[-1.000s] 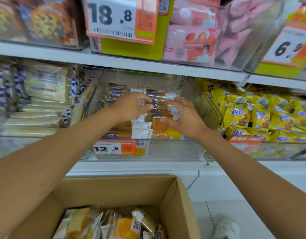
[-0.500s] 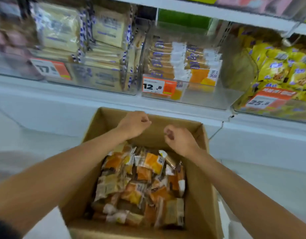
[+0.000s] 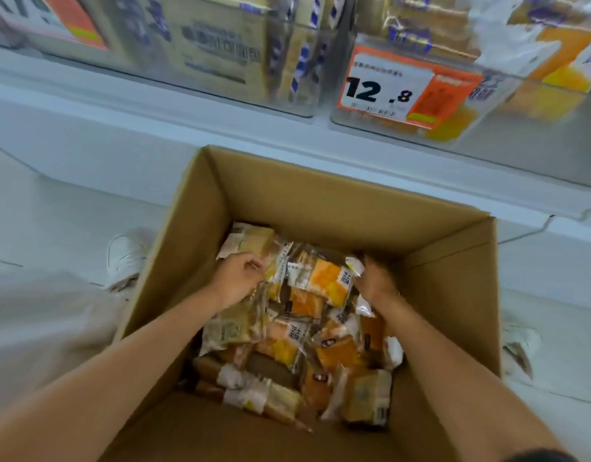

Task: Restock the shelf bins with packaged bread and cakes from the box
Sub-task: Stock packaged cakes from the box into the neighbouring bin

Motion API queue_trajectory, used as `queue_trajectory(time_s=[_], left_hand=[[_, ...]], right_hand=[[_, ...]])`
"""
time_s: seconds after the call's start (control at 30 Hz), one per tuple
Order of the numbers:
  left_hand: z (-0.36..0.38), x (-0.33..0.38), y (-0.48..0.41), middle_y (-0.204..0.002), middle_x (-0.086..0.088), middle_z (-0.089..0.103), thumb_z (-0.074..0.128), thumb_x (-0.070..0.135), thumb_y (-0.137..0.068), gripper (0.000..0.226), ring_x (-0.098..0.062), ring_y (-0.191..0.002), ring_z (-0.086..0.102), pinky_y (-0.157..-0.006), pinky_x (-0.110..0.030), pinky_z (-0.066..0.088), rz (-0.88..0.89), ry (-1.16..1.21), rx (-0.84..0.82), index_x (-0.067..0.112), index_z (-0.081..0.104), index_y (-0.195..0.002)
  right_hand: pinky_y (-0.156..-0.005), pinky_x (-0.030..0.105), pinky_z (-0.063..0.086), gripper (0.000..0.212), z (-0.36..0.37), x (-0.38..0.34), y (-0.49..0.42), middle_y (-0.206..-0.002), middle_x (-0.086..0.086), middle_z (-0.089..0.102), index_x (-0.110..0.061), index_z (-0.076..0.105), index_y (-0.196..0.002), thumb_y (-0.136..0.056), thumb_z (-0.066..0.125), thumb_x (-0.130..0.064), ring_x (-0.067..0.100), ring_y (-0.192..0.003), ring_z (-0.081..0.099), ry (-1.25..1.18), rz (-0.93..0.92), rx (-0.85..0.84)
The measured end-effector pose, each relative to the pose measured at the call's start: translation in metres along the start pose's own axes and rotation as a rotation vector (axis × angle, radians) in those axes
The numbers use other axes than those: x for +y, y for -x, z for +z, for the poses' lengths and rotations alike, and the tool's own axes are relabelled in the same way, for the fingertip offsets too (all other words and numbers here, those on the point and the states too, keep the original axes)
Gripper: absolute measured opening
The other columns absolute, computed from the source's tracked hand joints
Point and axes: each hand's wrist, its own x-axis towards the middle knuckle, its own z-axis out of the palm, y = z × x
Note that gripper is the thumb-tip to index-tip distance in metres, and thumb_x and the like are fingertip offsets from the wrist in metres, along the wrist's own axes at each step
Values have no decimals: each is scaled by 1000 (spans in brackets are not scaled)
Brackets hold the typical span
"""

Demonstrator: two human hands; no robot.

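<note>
White shelving (image 3: 220,128) with clear plastic bins (image 3: 507,128) stands behind the open brown cardboard box (image 3: 320,188) on the floor. My left hand (image 3: 240,278) curls its fingers (image 3: 254,265) onto a pale wrapped cake packet (image 3: 254,240) in the box. My right hand (image 3: 377,283) touches an orange wrapped cake packet (image 3: 324,276); whether it grips is too blurred, I cannot tell.

box (image 3: 320,195) below shelf bins (image 3: 420,108), packets (image 3: 287,345) inside

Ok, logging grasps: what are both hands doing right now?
Left hand: curled round a pale packet.
Right hand: blurred beside the orange packet; cannot tell.
</note>
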Motion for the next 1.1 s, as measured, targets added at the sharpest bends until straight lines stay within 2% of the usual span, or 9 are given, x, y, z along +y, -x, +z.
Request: queue_trajectory(time_s=[0.17, 0.33, 0.47, 0.67, 0.77, 0.87, 0.93, 1.0, 1.1], left_hand=[[0, -2, -20, -108, -5, 63, 66, 10, -92, 13, -22, -103, 61, -91, -34, 51, -35, 27, -11, 13, 64, -103], [10, 38, -24, -137, 10, 45, 84, 19, -76, 88, -11, -128, 45, -104, -31, 45, 7, 73, -271, 25, 35, -149], [9, 51, -16, -106, 7, 71, 82, 18, -78, 35, -16, -106, 67, -83, -22, 55, -12, 180, -331, 21, 66, -108], [-3, 18, -1, -96, 1, 71, 80, 20, -81, 19, -11, -86, 66, -68, -23, 55, -159, 404, -16, 21, 64, -93], [-11, 6, 4, -90, -4, 68, 83, 17, -77, 26, -16, -81, 62, -69, -25, 51, -74, 225, -53, 11, 64, -94], [-16, 18, 5, -88, 10, 64, 89, 23, -70, 37, -8, -81, 59, -62, -15, 45, 39, -151, -230, 20, 63, -95], [-12, 29, 1, -97, 11, 61, 91, 25, -65, 53, -9, -89, 58, -66, -15, 44, 163, -222, -189, 25, 59, -108], [-6, 36, 1, -102, 5, 62, 91, 24, -65, 64, -13, -91, 62, -68, -19, 49, 189, -6, 15, 22, 55, -117], [1, 32, 3, -121, -1, 59, 87, 40, -68, 87, -18, -107, 62, -82, -29, 53, -86, 368, 114, 24, 40, -138]], right_hand=[[-80, 36, 49, 26, -30, -19, -1, -112, 12, 67, -13, 58, -117, -92, 58, -23, 33, -105, 62, 37, -87, -8], [-79, 31, 52, 19, -74, -74, 37, -99, 4, 73, -17, 70, -107, -94, 58, -10, 14, -87, 67, -485, -272, -340], [-78, 25, 50, 20, -85, -91, 49, -101, 8, 72, -9, 69, -112, -97, 58, -15, 15, -87, 67, -607, -315, -403], [-101, 34, 47, 23, -70, -62, 38, -118, -5, 66, -25, 65, -118, -97, 57, -28, 13, -114, 60, -541, -171, -165], [-103, 28, 42, 55, -57, -72, 48, -131, -7, 57, -25, 52, -138, -87, 71, -32, 12, -125, 52, -663, -206, -279], [-101, 22, 40, 84, -51, -99, 62, -135, -9, 54, -31, 35, -149, -78, 80, -27, 4, -124, 50, -679, -349, -408], [-92, 23, 49, 64, -48, -109, 68, -121, -3, 66, -25, 50, -140, -82, 77, -24, 7, -108, 62, -622, -393, -405], [-82, 22, 53, 34, -52, -108, 68, -107, 2, 71, -14, 66, -121, -88, 71, -20, 12, -94, 67, -687, -346, -272], [-76, 30, 56, 18, -54, -94, 64, -104, 10, 71, -10, 67, -110, -93, 63, -15, 20, -90, 68, -1085, -57, -258]])
